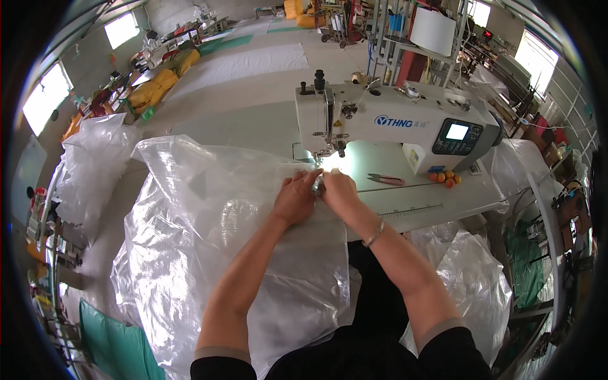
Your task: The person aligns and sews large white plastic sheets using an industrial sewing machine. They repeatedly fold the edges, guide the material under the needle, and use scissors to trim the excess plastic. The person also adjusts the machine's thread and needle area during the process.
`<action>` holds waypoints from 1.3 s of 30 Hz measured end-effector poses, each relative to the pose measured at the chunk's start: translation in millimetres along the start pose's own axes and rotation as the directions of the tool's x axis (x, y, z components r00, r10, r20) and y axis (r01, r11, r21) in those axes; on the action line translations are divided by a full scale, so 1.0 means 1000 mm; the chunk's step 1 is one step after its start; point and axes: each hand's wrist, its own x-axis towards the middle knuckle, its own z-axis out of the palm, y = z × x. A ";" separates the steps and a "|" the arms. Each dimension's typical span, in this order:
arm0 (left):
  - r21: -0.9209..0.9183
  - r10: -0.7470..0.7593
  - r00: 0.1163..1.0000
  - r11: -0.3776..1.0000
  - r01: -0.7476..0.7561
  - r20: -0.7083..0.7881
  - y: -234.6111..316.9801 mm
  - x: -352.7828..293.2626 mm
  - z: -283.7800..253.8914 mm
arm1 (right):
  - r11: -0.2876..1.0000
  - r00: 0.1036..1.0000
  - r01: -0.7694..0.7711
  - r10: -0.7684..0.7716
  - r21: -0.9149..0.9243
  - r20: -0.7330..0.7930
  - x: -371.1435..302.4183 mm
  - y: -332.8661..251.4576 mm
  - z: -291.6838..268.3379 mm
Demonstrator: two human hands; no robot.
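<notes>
A large sheet of clear plastic point(215, 183) spreads over the sewing table and hangs down in front of me. My left hand point(296, 197) presses on its upper right edge, fingers bent and closed on the plastic. Right beside it, my right hand point(339, 191) is closed, its fingertips pinching the same edge. A small shiny object point(318, 185) shows between the hands; its kind I cannot make out. Just beyond my fingertips is the needle area of a white industrial sewing machine point(380, 120), lit by a bright lamp. What lies under my fingers is hidden.
Pink-handled thread snips point(386, 180) and several small orange fruits point(445, 178) lie right of the needle. A ruler strip point(408, 211) runs along the table's front. More clear plastic hangs at right point(465, 278) and at far left point(95, 164). A white thread cone point(432, 31) stands behind the machine.
</notes>
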 end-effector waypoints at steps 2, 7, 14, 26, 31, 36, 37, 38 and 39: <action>0.068 0.014 1.000 0.998 -0.015 0.015 -0.002 0.001 0.002 | 0.996 0.996 -0.036 0.044 0.087 -0.084 -0.026 -0.004 0.000; 0.056 0.052 0.998 0.997 -0.050 -0.023 -0.004 0.001 0.006 | 0.992 0.994 0.013 0.001 0.122 -0.111 -0.064 -0.015 -0.015; 0.036 0.063 0.997 0.997 -0.061 -0.055 -0.001 0.001 0.005 | 0.911 0.963 -0.236 0.266 0.338 -0.047 -0.021 0.016 -0.019; -0.009 0.044 0.997 0.999 -0.045 -0.065 -0.003 0.000 0.004 | 0.968 0.997 -0.059 0.045 -0.245 -0.062 -0.023 -0.040 0.007; 0.072 0.138 0.990 0.988 -0.135 -0.040 -0.002 -0.002 0.001 | 0.964 0.999 0.035 -0.029 -0.264 0.026 -0.035 -0.044 0.008; 0.175 0.186 0.981 0.969 -0.173 -0.059 -0.003 -0.006 0.006 | 0.997 0.997 0.070 -0.071 -0.026 -0.037 -0.067 -0.047 -0.009; 0.200 0.182 0.982 0.965 -0.170 -0.047 -0.003 -0.006 0.006 | 0.995 0.996 0.076 -0.073 0.069 -0.047 -0.072 -0.045 -0.015; 0.204 0.193 0.980 0.963 -0.178 -0.054 -0.002 -0.006 0.005 | 0.991 0.997 0.027 -0.018 0.132 -0.074 -0.076 -0.042 -0.016; 0.208 0.203 0.977 0.960 -0.186 -0.062 -0.001 -0.005 0.004 | 0.980 0.995 -0.018 0.038 0.196 -0.097 -0.079 -0.039 -0.017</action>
